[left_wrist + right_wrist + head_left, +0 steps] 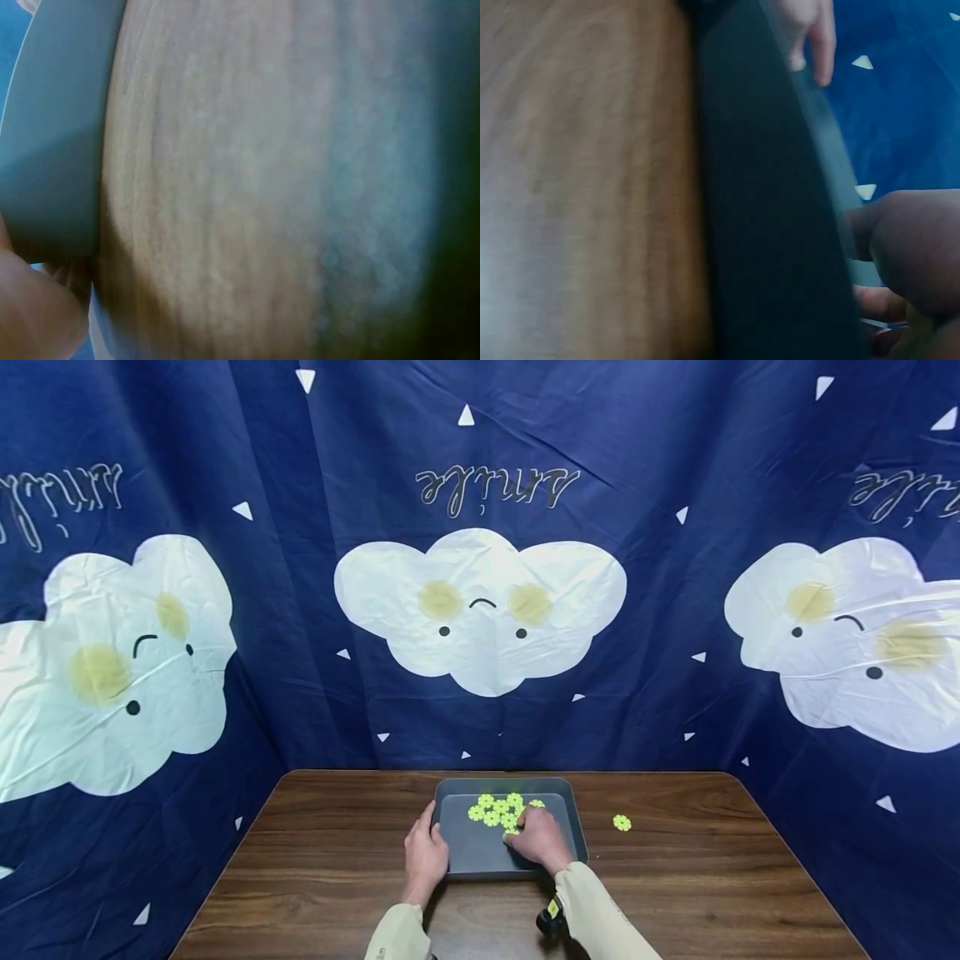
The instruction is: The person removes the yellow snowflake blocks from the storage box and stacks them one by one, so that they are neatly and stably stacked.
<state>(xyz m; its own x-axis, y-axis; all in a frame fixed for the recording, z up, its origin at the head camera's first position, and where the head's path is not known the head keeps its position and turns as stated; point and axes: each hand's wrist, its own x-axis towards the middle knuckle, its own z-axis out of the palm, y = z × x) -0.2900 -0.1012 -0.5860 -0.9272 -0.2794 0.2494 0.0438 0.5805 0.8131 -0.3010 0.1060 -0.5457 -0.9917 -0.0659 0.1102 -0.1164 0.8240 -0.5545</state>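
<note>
On the wooden table (pixel 337 860) lies a dark tray (pixel 468 853), with a cluster of flowers (pixel 491 818) on its floor. The left hand (pixel 426 852) grips the tray's left wall, thumb at the rim and fingers outside. The right hand (pixel 542 837) reaches in with curled fingers and appears to pinch one flower (pixel 511 833) between thumb and fingertip, though the hand partly hides it. A stray flower (pixel 622 822) rests on the table, right of the tray.

The flowers crowd so closely that a fingertip dragged sideways could well knock neighbours askew. A thin piece might slip from a loose pinch, and a tug by the left hand could slide the tray and shift everything inside. The right forearm crosses above the near rim, so a low wrist might bump it.

The flowers are flat, bright yellow-green and scalloped. The tray looks smooth and matt, shallow, with rounded corners; the table shows streaky brown grain. Behind hangs a creased blue curtain (pixel 285 568) printed with white clouds.
</note>
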